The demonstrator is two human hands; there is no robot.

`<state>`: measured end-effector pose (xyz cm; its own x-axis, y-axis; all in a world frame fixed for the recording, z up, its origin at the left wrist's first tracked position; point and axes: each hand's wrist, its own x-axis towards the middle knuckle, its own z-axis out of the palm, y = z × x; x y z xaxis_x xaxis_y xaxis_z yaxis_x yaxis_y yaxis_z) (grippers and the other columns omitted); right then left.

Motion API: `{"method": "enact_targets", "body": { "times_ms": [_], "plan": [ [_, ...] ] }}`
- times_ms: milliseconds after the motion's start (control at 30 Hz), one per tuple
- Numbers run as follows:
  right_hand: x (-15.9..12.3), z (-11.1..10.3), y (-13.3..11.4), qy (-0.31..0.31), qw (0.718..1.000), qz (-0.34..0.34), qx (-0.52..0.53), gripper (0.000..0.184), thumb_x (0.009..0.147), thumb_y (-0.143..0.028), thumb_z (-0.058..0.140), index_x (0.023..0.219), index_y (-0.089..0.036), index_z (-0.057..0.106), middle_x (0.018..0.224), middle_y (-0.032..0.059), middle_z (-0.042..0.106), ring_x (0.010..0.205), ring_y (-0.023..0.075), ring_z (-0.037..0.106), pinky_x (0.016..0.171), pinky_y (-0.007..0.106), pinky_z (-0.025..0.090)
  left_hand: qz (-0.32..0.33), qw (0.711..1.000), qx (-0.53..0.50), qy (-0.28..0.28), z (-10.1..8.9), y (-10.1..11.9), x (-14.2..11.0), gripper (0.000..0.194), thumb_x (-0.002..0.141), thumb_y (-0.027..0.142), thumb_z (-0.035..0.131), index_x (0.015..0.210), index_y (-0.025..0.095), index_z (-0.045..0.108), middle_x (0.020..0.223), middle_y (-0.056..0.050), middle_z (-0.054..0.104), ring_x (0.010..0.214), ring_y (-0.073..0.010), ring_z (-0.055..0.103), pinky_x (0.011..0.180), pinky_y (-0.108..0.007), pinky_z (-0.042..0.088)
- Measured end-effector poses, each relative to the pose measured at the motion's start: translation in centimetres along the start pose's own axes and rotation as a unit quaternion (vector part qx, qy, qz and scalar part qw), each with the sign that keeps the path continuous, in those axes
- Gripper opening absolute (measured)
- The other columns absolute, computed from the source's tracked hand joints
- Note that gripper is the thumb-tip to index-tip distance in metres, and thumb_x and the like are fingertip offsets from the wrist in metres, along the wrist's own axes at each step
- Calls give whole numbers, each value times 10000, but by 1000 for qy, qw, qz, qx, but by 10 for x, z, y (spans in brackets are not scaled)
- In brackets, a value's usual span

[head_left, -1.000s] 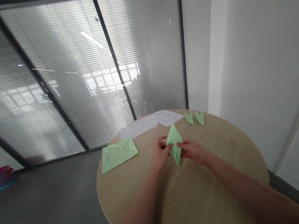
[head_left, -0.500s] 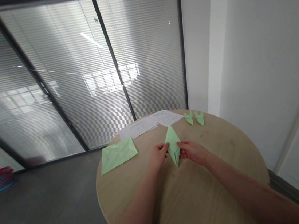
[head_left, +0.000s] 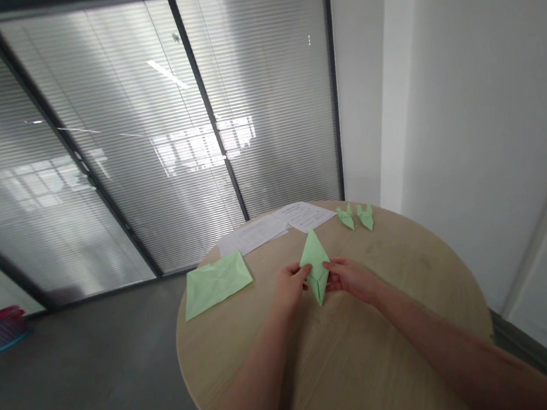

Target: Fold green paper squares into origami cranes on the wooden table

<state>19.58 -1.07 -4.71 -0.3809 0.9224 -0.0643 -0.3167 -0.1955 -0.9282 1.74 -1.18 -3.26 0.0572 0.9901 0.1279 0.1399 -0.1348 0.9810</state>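
Note:
Between my two hands is a light green folded paper (head_left: 313,253), shaped like a tall diamond, with a slit down its lower half. My left hand (head_left: 291,284) pinches its left corner, thumb on top. My right hand (head_left: 345,276) grips the right corner in the same way, with its other fingers partly behind the paper. A creased green sheet (head_left: 217,281) lies flat to the left of my left hand. Two small finished-looking green origami figures, a left one (head_left: 346,217) and a right one (head_left: 365,217), stand side by side beyond my right hand.
The round wooden table (head_left: 402,262) carries everything. Printed white papers (head_left: 266,227) lie along its far edge. Behind it are glass panels with blinds (head_left: 269,98), and a white wall (head_left: 492,102) rises on the right. A red and blue basket (head_left: 0,328) sits on the floor at far left.
The folded green paper has shifted and turned very slightly in my fingers, its lower tip now a little further left. Both hands keep their hold; the rest stays put.

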Motion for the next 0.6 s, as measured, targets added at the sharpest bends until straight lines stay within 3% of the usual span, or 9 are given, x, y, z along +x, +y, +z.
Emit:
{"method": "enact_targets", "body": {
  "times_ms": [367, 600],
  "plan": [
    [3, -4, 1, 36, 999, -14, 2, 206, 888, -265, 557, 986, -105, 644, 978, 148, 728, 751, 188, 713, 679, 330, 612, -17, 999, -36, 1, 5, 7, -5, 334, 779, 469, 605, 729, 149, 686, 691, -54, 607, 625, -169, 570, 533, -265, 465],
    [3, -5, 0, 20, 1000, -13, -19, 262, 907, -298, 502, 1000, -99, 644, 985, 164, 725, 745, 179, 707, 674, 311, 601, -17, 1000, -14, -5, 4, 6, -4, 259, 772, 378, 559, 683, 154, 655, 660, -49, 591, 588, -160, 558, 507, -254, 456]
  ]
}}
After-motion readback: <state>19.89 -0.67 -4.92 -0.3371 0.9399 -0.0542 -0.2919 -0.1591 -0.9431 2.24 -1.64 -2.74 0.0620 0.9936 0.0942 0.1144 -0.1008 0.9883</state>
